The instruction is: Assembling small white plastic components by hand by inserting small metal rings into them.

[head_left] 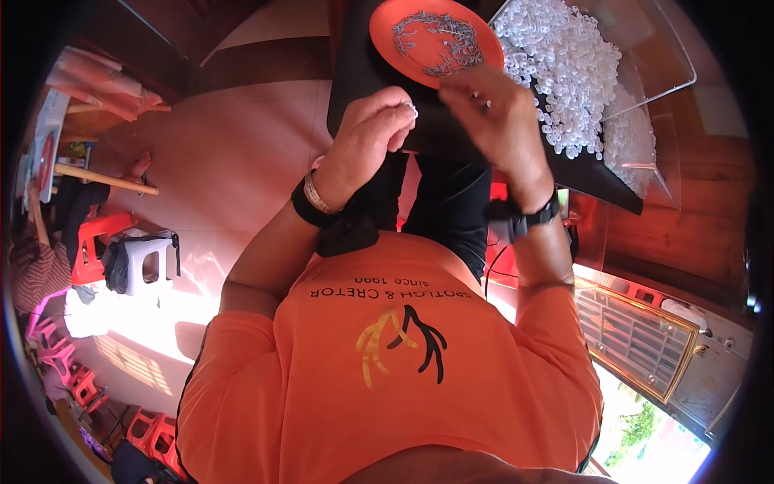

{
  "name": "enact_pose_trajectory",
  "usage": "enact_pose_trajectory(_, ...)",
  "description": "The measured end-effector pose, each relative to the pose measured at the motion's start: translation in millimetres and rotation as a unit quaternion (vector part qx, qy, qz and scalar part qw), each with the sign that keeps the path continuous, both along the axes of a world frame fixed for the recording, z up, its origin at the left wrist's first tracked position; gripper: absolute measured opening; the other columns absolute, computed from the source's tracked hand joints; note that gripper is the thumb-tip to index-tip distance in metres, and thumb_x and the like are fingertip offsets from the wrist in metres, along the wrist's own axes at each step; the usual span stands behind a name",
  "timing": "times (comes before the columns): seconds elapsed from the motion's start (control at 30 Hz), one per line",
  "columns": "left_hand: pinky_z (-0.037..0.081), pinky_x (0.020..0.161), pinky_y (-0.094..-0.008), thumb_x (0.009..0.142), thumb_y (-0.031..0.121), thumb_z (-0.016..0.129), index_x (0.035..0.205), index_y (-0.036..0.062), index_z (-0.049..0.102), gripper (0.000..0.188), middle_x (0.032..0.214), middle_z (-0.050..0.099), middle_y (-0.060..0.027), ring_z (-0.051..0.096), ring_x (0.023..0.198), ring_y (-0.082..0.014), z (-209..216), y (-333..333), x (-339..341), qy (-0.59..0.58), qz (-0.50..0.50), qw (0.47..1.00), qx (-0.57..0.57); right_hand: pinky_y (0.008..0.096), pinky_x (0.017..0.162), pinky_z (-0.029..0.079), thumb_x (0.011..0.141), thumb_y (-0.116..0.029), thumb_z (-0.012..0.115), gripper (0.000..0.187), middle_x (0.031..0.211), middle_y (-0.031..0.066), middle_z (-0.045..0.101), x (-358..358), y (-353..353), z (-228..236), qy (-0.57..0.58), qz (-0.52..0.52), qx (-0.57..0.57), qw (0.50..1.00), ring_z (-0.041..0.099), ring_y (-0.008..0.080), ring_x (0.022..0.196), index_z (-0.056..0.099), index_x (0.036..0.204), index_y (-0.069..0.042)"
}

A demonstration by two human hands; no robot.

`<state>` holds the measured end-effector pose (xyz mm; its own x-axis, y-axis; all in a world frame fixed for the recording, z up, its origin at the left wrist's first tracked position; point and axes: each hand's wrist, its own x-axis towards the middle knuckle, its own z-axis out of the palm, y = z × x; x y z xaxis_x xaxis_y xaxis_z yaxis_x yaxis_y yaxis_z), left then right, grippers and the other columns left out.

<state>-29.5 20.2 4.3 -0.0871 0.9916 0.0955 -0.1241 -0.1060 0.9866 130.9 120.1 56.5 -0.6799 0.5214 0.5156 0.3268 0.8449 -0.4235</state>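
My left hand (375, 129) is closed in a pinch on a small whitish plastic piece (414, 111), which pokes out past the thumb and fingertips. To its right, my right hand (501, 117) hovers by the near rim of an orange plate (389, 50). Its fingers are bent and smeared by motion, and whitish specks show among them; whether it holds anything is unclear. Many thin grey metal pins or screws (459, 50) lie scattered on the plate. Beyond the right hand, a heap of small clear-white plastic pieces (564, 68) spills onto the black tabletop (439, 133).
A clear plastic container (673, 85) stands around part of the heap at the table's right. My legs (447, 202) are under the near edge. On the left, another person (44, 274) sits near red and white stools (149, 258). A gold-framed panel (641, 331) is at right.
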Motion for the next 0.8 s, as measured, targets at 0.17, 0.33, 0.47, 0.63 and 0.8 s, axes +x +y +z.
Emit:
enact_pose_trajectory(0.17, 0.031, 0.05, -0.0213, 0.089, 0.019, 0.047, 0.074, 0.0042, 0.051, 0.021, 0.06, 0.047, 0.0009, 0.042, 0.053, -0.0063, -4.6, 13.1, -0.2, -0.034, 0.005, 0.999, -0.001, 0.0408, 0.065, 0.052, 0.08, -0.023, 0.058, 0.017, 0.079, 0.0108, 0.066, -13.4, 82.7, -13.0, -0.155, -0.073, 0.09, 0.981, 0.064, 0.0312, 0.077, 0.069, 0.087, -0.013)
enact_pose_trajectory(0.33, 0.032, 0.05, -0.0215, 0.089, 0.018, 0.047, 0.074, 0.0034, 0.051, 0.021, 0.06, 0.047, 0.0005, 0.042, 0.053, -0.0066, -7.3, 12.4, -4.8, -0.056, -0.002, 0.998, -0.001, 0.042, 0.067, 0.051, 0.079, -0.021, 0.059, 0.016, 0.08, 0.0102, 0.067, -34.7, 99.6, -11.8, -0.306, -0.08, 0.108, 0.943, 0.064, 0.032, 0.078, 0.069, 0.088, -0.013)
enact_pose_trajectory(0.47, 0.032, 0.05, -0.0216, 0.089, 0.018, 0.047, 0.074, 0.0028, 0.052, 0.022, 0.06, 0.047, 0.0003, 0.042, 0.053, -0.0067, -8.6, 12.4, -5.3, -0.09, -0.01, 0.996, -0.02, 0.0427, 0.068, 0.05, 0.078, -0.02, 0.059, 0.015, 0.078, 0.0112, 0.066, -43.1, 102.6, -15.2, -0.329, -0.05, 0.145, 0.932, 0.063, 0.0327, 0.077, 0.068, 0.085, -0.011)
enact_pose_trajectory(0.63, 0.032, 0.05, -0.0216, 0.09, 0.018, 0.047, 0.075, 0.0027, 0.053, 0.022, 0.06, 0.047, 0.0001, 0.042, 0.053, -0.0066, -10.1, 12.1, -6.0, -0.1, -0.013, 0.995, -0.013, 0.0431, 0.067, 0.05, 0.075, -0.018, 0.058, 0.012, 0.076, 0.0123, 0.065, -51.8, 104.8, -17.7, -0.361, -0.027, 0.198, 0.911, 0.063, 0.0332, 0.075, 0.065, 0.08, -0.009)
enact_pose_trajectory(0.8, 0.033, 0.051, -0.0211, 0.091, 0.02, 0.048, 0.077, 0.0028, 0.053, 0.022, 0.061, 0.048, -0.0002, 0.043, 0.054, -0.0068, -9.2, 13.4, -4.3, -0.108, 0.003, 0.994, -0.027, 0.0437, 0.066, 0.05, 0.074, -0.017, 0.057, 0.015, 0.075, 0.014, 0.065, -51.7, 106.1, -18.3, -0.347, -0.045, 0.147, 0.925, 0.062, 0.0351, 0.074, 0.063, 0.081, -0.007)
